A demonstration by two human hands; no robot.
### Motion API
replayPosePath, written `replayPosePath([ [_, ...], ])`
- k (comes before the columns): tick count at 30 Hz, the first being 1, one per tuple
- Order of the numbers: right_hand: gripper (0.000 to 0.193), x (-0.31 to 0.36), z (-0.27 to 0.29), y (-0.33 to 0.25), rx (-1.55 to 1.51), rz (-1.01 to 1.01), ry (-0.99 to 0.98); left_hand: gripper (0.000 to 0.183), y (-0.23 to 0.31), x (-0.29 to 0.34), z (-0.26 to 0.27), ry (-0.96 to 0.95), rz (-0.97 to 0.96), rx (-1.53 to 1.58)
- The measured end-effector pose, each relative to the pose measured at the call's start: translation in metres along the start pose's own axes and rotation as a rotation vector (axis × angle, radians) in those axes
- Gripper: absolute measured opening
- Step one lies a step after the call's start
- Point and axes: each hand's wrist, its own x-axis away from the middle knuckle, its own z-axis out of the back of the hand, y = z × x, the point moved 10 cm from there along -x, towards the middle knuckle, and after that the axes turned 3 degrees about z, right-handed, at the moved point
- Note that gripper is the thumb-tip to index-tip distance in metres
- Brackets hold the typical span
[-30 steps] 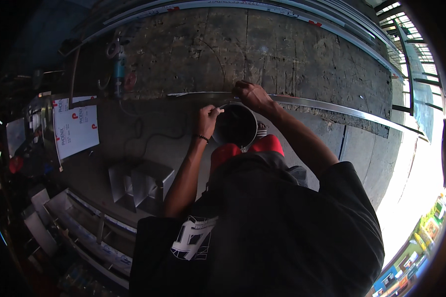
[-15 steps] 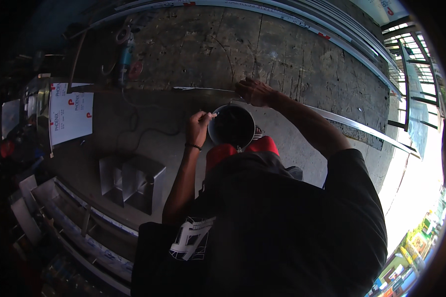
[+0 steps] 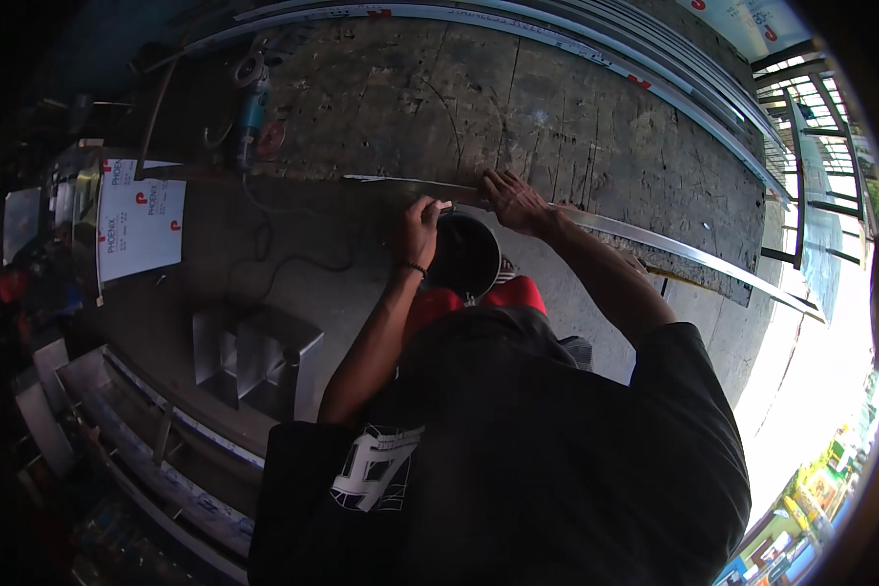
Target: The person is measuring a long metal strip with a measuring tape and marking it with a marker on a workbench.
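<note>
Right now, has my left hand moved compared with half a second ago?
Yes. Judged against the wooden workbench, your left hand has moved forward and to the right, closer to the bench's near edge.

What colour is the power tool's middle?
The middle of the power tool is blue-green, clearest in the head view.
</note>
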Motion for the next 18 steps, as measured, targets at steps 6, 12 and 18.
replayPosePath([
  [6, 0.022, 0.020, 0.018, 0.015, -0.128, -0.154, 0.117, 0.021, -0.028, -0.012, -0.020, 0.047, -0.076, -0.004],
  [12, 0.017, 0.033, 0.017, -0.049, -0.233, -0.150, 0.134, 0.021, -0.026, -0.001, -0.011, -0.078, 0.139, 0.024],
  [18, 0.023, 0.038, -0.017, -0.079, -0.292, -0.281, -0.136, 0.022, 0.009, 0.023, 0.023, -0.020, 0.189, 0.083],
])
